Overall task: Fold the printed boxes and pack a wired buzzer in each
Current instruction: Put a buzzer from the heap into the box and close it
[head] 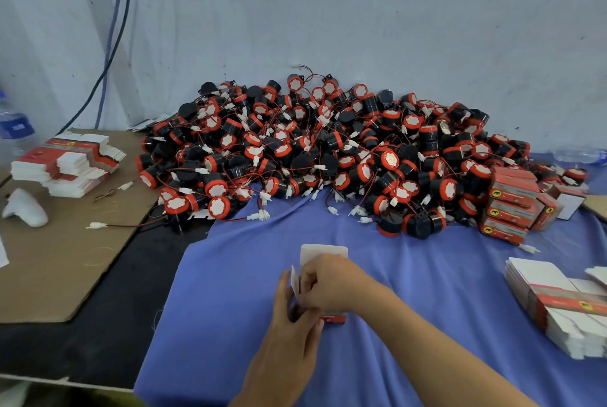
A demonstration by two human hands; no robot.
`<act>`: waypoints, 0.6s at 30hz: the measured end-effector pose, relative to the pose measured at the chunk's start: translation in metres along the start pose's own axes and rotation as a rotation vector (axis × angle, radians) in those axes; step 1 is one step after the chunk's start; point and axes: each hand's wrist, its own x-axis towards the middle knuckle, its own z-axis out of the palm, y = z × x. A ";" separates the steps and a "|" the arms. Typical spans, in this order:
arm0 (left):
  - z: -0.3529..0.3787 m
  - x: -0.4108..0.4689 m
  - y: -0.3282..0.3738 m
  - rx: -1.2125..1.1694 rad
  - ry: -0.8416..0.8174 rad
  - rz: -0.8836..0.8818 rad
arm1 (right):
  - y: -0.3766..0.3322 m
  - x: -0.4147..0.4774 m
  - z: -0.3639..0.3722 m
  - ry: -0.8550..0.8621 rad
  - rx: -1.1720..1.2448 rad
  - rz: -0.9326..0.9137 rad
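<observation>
Hands first, from your head camera: both meet low in the middle, over the blue cloth. Your left hand comes up from below with its fingers curled around the near side of a printed box, clamped on it. Your right hand reaches in from the right, and its fingertips pinch the same box near a white flap; how the thumb sits is hidden behind the knuckles. White flaps show above your right hand and at the box's left side, and a red printed edge shows beneath that hand, near the cloth.

Beyond your hands, a big pile of wired buzzers lies against the wall, black bodies with red caps, red wires and white plugs tangled together. Finished boxes are stacked at the right end of the pile, touching it. Flat box blanks sit on the cloth at your far right, and another stack of blanks rests on the brown cardboard sheet at your left. A water bottle stands at the left edge.
</observation>
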 end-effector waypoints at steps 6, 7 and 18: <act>-0.003 0.001 0.003 -0.040 -0.087 -0.073 | -0.005 -0.002 0.002 -0.038 -0.080 -0.057; -0.003 0.001 0.003 -0.033 -0.084 -0.078 | -0.004 -0.002 0.002 -0.041 -0.083 -0.067; -0.002 0.002 0.003 0.038 -0.112 0.009 | -0.005 0.003 0.011 0.158 -0.048 0.064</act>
